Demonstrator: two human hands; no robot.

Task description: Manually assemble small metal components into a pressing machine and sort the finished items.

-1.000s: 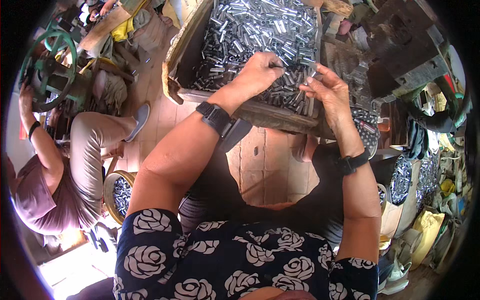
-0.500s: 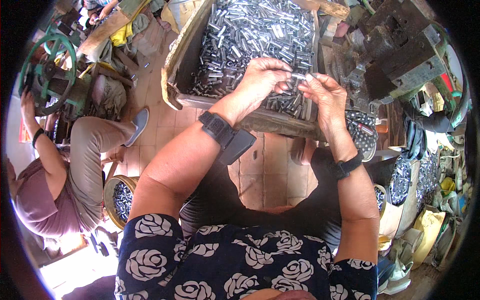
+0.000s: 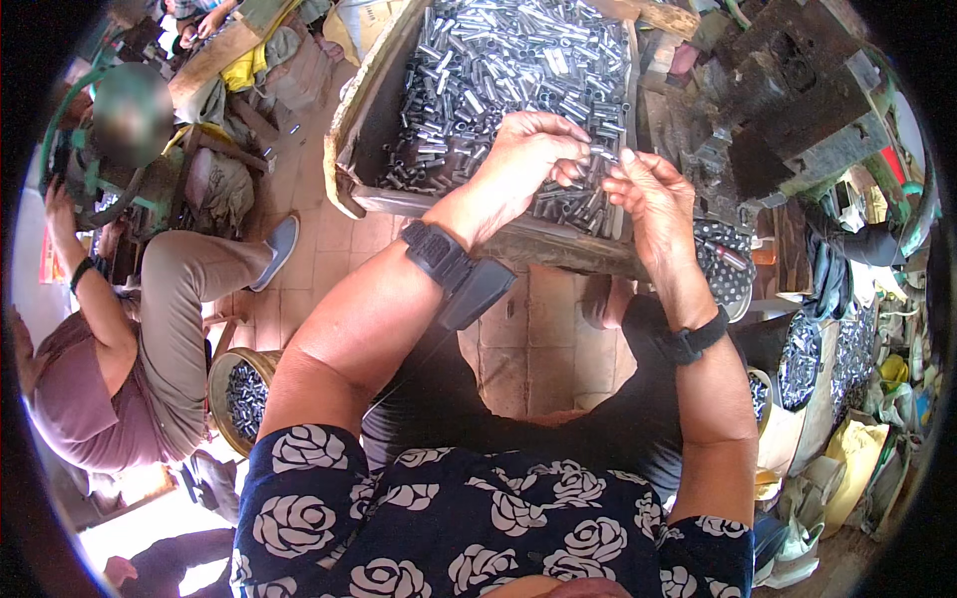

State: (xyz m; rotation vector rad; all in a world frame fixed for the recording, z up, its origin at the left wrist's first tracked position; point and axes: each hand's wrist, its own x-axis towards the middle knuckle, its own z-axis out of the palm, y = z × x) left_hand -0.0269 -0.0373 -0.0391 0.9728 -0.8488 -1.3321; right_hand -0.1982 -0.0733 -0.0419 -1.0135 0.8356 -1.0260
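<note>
Over the near right part of a wooden tray [image 3: 346, 120], both of my hands come close together. A small shiny metal tube [image 3: 604, 152] lies between their fingertips. My left hand [image 3: 526, 164] is closed in a pinch at the tube's left end. My right hand [image 3: 653, 199] has thumb and forefinger pinched at its right end, the other fingers curled. Fingers partly cover the tube. Beneath and beyond my hands, many loose metal tubes [image 3: 498, 70] fill the tray, heaped toward its far side.
Right of the tray stands a dark, greasy metal machine [image 3: 788, 100]. A red-handled tool [image 3: 726, 256] rests on dotted cloth [image 3: 720, 284]. Left, a co-worker [image 3: 90, 389] sits at a green machine. A round tub [image 3: 231, 399] of metal pieces stands by my left elbow.
My hands stay over the tray, the right one slightly lower with its fingers a little looser around the tube. At the lower left, a dark shape has come further into view.
</note>
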